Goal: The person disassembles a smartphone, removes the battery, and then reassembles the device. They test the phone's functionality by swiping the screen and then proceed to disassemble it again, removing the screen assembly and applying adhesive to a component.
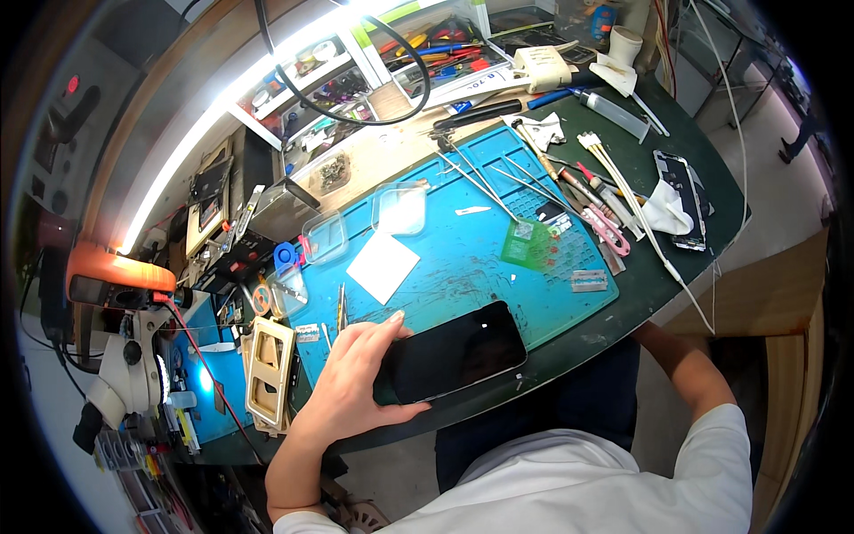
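My left hand [365, 374] grips the left end of a black smartphone [454, 351], screen up, at the front of the blue mat [565, 303]. Its thumb lies along the phone's lower edge, fingers over the far edge. My right hand [648, 336] reaches down at the desk's front edge on the right, its fingers hidden. Above my left hand lie a white square sheet [382, 267] and tweezers [342, 307]. A razor blade [588, 280] rests at the mat's right, near a green piece [520, 245].
Tools [605, 205], a syringe [614, 116] and an opened phone [685, 169] lie right. An orange meter [120, 276], white microscope [124, 374] and tan mould [269, 369] stand left. Plastic boxes [398, 209] sit behind the sheet. Another person's leg [796, 138] shows beyond the desk.
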Motion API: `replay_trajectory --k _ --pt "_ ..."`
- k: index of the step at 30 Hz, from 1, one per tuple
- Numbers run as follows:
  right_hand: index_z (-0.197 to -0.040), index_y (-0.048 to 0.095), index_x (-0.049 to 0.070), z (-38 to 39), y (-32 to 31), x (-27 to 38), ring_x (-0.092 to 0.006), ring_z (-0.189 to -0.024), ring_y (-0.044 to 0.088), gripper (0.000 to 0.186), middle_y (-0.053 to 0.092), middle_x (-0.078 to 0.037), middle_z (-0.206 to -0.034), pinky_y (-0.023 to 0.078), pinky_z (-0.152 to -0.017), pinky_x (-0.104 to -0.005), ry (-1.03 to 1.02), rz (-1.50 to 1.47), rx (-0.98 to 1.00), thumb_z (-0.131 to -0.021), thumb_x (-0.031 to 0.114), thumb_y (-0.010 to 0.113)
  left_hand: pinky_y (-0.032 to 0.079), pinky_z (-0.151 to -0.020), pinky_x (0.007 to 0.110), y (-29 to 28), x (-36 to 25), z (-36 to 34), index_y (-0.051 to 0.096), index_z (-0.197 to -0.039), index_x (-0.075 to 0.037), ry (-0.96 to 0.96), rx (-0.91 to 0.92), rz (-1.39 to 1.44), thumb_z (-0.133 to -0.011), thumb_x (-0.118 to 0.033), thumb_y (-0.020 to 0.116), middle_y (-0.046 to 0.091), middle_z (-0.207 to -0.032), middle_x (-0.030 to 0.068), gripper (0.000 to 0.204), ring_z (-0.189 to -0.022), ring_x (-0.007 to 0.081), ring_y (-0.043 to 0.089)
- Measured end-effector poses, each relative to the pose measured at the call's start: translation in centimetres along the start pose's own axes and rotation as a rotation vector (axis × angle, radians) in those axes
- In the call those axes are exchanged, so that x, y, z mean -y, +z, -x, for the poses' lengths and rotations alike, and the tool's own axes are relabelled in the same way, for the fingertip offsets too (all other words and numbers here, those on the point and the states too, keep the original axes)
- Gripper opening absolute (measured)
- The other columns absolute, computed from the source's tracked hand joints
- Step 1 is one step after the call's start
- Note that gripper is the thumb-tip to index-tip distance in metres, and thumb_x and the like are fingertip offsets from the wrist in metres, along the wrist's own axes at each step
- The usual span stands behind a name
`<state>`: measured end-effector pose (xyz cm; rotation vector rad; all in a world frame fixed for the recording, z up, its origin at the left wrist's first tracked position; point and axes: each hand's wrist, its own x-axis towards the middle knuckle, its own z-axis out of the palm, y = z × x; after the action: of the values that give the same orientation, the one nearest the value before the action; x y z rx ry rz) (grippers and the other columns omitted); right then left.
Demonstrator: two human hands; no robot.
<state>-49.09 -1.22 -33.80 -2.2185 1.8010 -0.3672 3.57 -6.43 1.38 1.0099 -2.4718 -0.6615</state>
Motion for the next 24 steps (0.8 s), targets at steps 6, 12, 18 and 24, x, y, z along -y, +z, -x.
replay_trajectory --k 6,12,18,24 --pt "-0.127 0.070 0.010 -0.4 0.0 -0.1 -0.0380 -0.118 0.062 0.039 0.068 -0.017 -0.127 0.047 -0.105 -0.0493 -0.012 -0.005 -0.008 -0.095 0.033 0.067 0.047 -0.104 0.044 0.0 -0.2 0.0 0.041 -0.157 -0.004 -0.012 0.004 -0.007 -0.062 -0.022 0.098 0.064 -0.131 0.0104 0.112 -0.118 0.0325 0.058" --pt "-0.127 0.070 0.010 -0.9 0.3 -0.3 -0.0380 -0.118 0.061 0.039 0.068 -0.017 -0.127 0.046 -0.106 -0.0493 -0.008 -0.008 -0.005 -0.096 0.033 0.067 0.047 -0.105 0.044 -0.1 -0.2 -0.1 0.040 -0.158 -0.004 -0.021 0.018 -0.003 -0.064 -0.023 0.098 0.064 -0.131 0.0102 0.112 -0.118 0.0324 0.058" --pt "-0.127 0.069 0.010 -1.2 0.8 -0.5 -0.0381 -0.118 0.061 0.039 0.068 -0.017 -0.127 0.046 -0.106 -0.0493 -0.030 -0.015 -0.010 -0.096 0.033 0.067 0.046 -0.105 0.045 -0.3 -0.3 -0.2 0.038 -0.158 -0.005 0.001 0.019 -0.014 -0.067 -0.023 0.096 0.064 -0.130 0.0106 0.110 -0.119 0.0329 0.058" --pt "-0.128 0.069 0.010 -1.9 1.1 -0.6 -0.0382 -0.118 0.061 0.039 0.068 -0.017 -0.127 0.046 -0.106 -0.0493 -0.053 -0.021 -0.012 -0.096 0.033 0.067 0.047 -0.103 0.045 -0.5 -0.4 -0.3 0.037 -0.158 -0.005 0.024 0.013 -0.011 -0.067 -0.023 0.096 0.064 -0.130 0.0119 0.110 -0.119 0.0334 0.058"
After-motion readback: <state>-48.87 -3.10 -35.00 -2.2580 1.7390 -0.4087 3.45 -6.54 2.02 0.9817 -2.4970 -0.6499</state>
